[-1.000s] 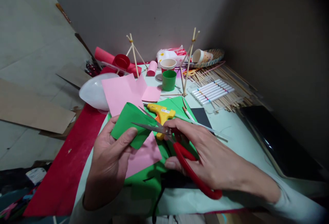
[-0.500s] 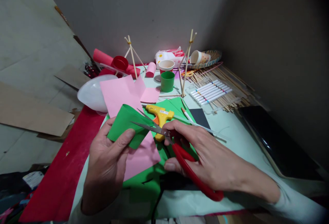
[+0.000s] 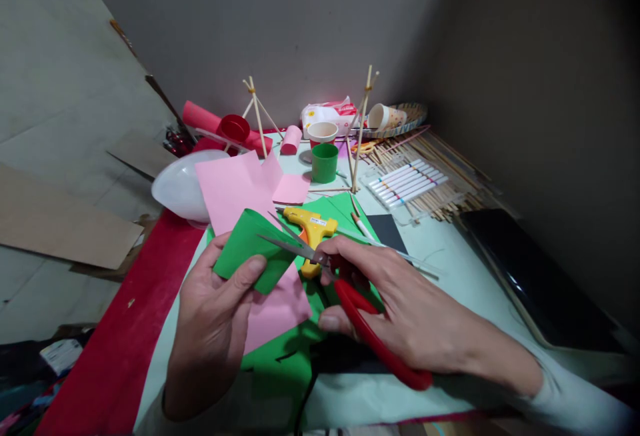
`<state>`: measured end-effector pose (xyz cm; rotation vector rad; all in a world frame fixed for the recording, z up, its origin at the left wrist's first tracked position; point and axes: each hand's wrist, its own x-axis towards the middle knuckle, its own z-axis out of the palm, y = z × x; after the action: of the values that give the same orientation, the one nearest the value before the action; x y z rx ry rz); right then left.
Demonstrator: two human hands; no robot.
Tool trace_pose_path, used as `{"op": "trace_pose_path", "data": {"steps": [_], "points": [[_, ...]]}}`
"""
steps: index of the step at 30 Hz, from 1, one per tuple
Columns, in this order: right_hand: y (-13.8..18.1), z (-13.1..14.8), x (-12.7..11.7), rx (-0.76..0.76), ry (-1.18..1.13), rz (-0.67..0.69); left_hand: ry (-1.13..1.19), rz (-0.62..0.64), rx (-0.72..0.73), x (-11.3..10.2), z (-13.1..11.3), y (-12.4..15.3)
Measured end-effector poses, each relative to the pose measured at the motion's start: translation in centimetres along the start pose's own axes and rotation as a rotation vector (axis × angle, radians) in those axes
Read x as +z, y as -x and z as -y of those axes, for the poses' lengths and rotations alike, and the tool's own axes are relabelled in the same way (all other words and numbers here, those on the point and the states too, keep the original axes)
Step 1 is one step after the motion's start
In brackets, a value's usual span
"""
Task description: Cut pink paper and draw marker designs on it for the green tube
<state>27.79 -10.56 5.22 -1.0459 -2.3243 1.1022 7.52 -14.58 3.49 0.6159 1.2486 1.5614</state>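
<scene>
Between thumb and fingers, my left hand (image 3: pixel 210 316) grips a folded piece of green paper (image 3: pixel 250 246). My right hand (image 3: pixel 395 303) is closed round the red handles of a pair of scissors (image 3: pixel 363 329). The two blades are spread apart at the right edge of the green paper, one of them in front of it. Behind the blades a yellow glue gun (image 3: pixel 315 226) lies on green sheets. Pink paper (image 3: pixel 233 183) is spread beyond my left hand, with a further pink part below it.
Stick frames (image 3: pixel 356 149) stand at the back, around a green cup (image 3: pixel 325 163). To the right are white markers (image 3: pixel 407 183), several wooden sticks (image 3: pixel 450 156) and a black flat device (image 3: pixel 530 276). A white bowl (image 3: pixel 183 186) sits left, near red paper rolls (image 3: pixel 203 119).
The green paper has flattened in my left hand, its fold now closed more tightly. The scissors stay with blades apart in almost the same place. The view has shifted slightly.
</scene>
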Motion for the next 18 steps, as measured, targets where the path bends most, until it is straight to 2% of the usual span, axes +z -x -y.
{"op": "trace_pose_path", "data": {"steps": [9, 18], "points": [[0.1, -0.7, 0.6, -0.009, 0.023, -0.071, 0.029, 0.020, -0.035, -0.2, 0.3, -0.1], [0.1, -1.4, 1.1, -0.100, 0.059, -0.184, 0.094, -0.013, -0.086, -0.1, 0.5, -0.1]]}}
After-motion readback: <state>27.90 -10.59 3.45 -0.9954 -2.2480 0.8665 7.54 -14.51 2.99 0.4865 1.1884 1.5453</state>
